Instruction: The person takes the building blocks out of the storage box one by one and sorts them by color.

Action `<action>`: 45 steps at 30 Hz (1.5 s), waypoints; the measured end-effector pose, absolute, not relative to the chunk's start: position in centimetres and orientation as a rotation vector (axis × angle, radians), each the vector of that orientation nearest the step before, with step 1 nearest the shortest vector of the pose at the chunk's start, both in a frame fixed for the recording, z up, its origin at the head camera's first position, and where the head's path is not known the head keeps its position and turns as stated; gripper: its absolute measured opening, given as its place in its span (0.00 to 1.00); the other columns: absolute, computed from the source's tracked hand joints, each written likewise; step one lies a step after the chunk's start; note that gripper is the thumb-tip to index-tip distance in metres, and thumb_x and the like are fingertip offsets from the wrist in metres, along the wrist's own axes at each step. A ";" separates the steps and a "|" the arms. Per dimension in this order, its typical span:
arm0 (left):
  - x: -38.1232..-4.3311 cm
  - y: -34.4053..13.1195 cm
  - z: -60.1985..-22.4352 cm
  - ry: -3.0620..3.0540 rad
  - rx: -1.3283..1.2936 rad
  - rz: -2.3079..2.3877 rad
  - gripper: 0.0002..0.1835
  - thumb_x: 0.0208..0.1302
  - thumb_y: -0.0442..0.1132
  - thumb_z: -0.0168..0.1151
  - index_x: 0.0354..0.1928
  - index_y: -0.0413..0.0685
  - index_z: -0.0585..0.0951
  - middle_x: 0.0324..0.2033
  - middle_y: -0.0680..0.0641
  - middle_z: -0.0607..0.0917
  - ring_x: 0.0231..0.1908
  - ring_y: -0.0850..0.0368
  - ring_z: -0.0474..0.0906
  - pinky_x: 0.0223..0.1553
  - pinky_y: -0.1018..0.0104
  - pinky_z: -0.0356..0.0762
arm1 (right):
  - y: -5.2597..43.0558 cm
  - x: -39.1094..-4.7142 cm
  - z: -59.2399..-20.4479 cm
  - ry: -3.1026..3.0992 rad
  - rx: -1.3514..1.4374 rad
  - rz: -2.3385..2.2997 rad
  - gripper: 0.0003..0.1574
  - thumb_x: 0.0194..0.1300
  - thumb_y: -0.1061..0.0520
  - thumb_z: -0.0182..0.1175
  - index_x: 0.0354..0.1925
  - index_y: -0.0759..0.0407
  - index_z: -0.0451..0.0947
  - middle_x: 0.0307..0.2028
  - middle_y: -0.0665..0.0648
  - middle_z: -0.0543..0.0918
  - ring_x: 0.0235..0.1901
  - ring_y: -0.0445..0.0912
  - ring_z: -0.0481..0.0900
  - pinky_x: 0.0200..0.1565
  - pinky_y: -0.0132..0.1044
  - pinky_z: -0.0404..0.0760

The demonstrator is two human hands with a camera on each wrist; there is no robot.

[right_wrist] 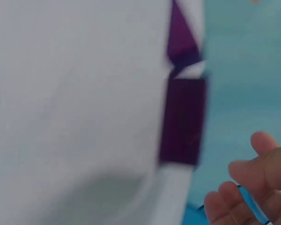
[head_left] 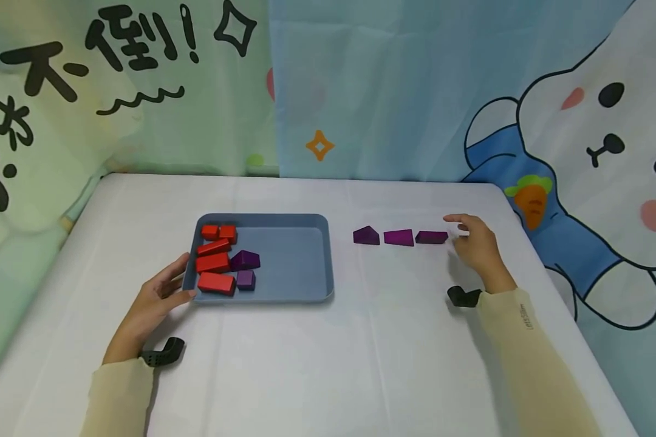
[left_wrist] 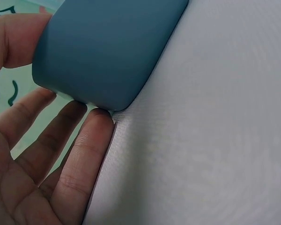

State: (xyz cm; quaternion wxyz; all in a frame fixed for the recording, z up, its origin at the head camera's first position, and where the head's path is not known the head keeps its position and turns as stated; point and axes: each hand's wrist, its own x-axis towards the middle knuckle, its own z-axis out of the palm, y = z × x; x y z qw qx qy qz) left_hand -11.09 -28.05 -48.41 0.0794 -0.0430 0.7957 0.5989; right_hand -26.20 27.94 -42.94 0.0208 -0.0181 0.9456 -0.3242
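A blue-grey tray (head_left: 290, 267) lies on the table; my left hand (head_left: 161, 300) is at its left end. In the left wrist view the fingertips (left_wrist: 99, 117) touch the tray's outside wall, with the thumb at its edge. Several red blocks (head_left: 213, 263) and two purple blocks (head_left: 245, 260) sit in the tray's left half. To the right, three purple blocks stand in a spaced row: a left one (head_left: 366, 236), a middle one (head_left: 399, 237) and a right one (head_left: 431, 237). My right hand (head_left: 478, 249) hovers just right of the row, fingers loosely bent, holding nothing.
A white cloth covers the table (head_left: 306, 370). Behind it hangs a printed curtain (head_left: 372, 91) with a cartoon rabbit at the right. Each wrist wears a black camera mount, a left one (head_left: 164, 352) and a right one (head_left: 463, 297).
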 end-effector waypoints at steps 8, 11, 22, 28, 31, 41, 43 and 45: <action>-11.4 -28.1 -48.4 2.363 -0.110 1.841 0.42 0.66 0.34 0.63 0.78 0.47 0.55 0.75 0.38 0.58 0.69 0.35 0.60 0.67 0.40 0.58 | 21.9 -23.4 -41.8 2.918 -0.180 -1.335 0.20 0.71 0.63 0.58 0.60 0.66 0.76 0.60 0.66 0.78 0.60 0.59 0.73 0.62 0.49 0.73; -11.5 -28.1 -48.4 2.361 -0.113 1.844 0.42 0.65 0.34 0.63 0.78 0.47 0.56 0.75 0.37 0.58 0.69 0.34 0.60 0.67 0.39 0.58 | 19.3 -22.6 -42.5 2.869 -0.318 -1.485 0.18 0.69 0.62 0.62 0.55 0.68 0.78 0.54 0.66 0.82 0.53 0.52 0.79 0.57 0.37 0.76; -11.4 -28.1 -48.5 2.352 -0.127 1.856 0.41 0.65 0.33 0.63 0.77 0.46 0.57 0.75 0.37 0.59 0.68 0.34 0.60 0.67 0.39 0.58 | 11.2 -20.1 -45.0 2.554 -0.562 -1.847 0.19 0.61 0.69 0.67 0.52 0.71 0.80 0.51 0.67 0.83 0.52 0.59 0.80 0.55 0.37 0.78; -11.5 -28.2 -48.6 2.378 -0.112 1.855 0.41 0.64 0.31 0.62 0.77 0.43 0.57 0.74 0.36 0.60 0.67 0.35 0.62 0.68 0.40 0.55 | 7.5 -19.2 -45.3 2.390 -0.658 -1.917 0.21 0.61 0.70 0.66 0.54 0.72 0.79 0.52 0.69 0.82 0.53 0.58 0.80 0.56 0.39 0.78; -11.6 -28.2 -48.7 2.373 -0.105 1.860 0.41 0.64 0.32 0.63 0.77 0.43 0.57 0.74 0.36 0.60 0.68 0.35 0.62 0.68 0.40 0.56 | 6.0 -19.0 -45.3 2.345 -0.682 -1.915 0.21 0.61 0.70 0.66 0.54 0.72 0.79 0.52 0.70 0.82 0.53 0.59 0.80 0.56 0.41 0.78; -11.7 -28.3 -48.7 2.347 -0.108 1.876 0.41 0.64 0.34 0.63 0.77 0.44 0.58 0.74 0.38 0.59 0.68 0.35 0.61 0.68 0.40 0.58 | 1.4 -18.5 -45.7 2.288 -0.737 -1.768 0.23 0.61 0.68 0.67 0.55 0.71 0.79 0.52 0.67 0.82 0.54 0.57 0.80 0.56 0.41 0.78; -11.8 -28.4 -48.8 2.350 -0.099 1.876 0.41 0.64 0.34 0.63 0.77 0.44 0.58 0.75 0.38 0.59 0.69 0.35 0.61 0.68 0.40 0.57 | 0.6 -18.4 -45.8 2.293 -0.719 -1.722 0.23 0.61 0.67 0.68 0.56 0.69 0.79 0.53 0.65 0.83 0.54 0.56 0.80 0.57 0.41 0.78; -11.8 -28.5 -48.9 2.351 -0.092 1.881 0.41 0.64 0.33 0.63 0.77 0.43 0.58 0.74 0.38 0.60 0.69 0.36 0.61 0.68 0.41 0.56 | -0.1 -18.4 -46.0 2.295 -0.698 -1.675 0.23 0.61 0.66 0.68 0.56 0.66 0.80 0.53 0.62 0.83 0.54 0.55 0.80 0.57 0.41 0.78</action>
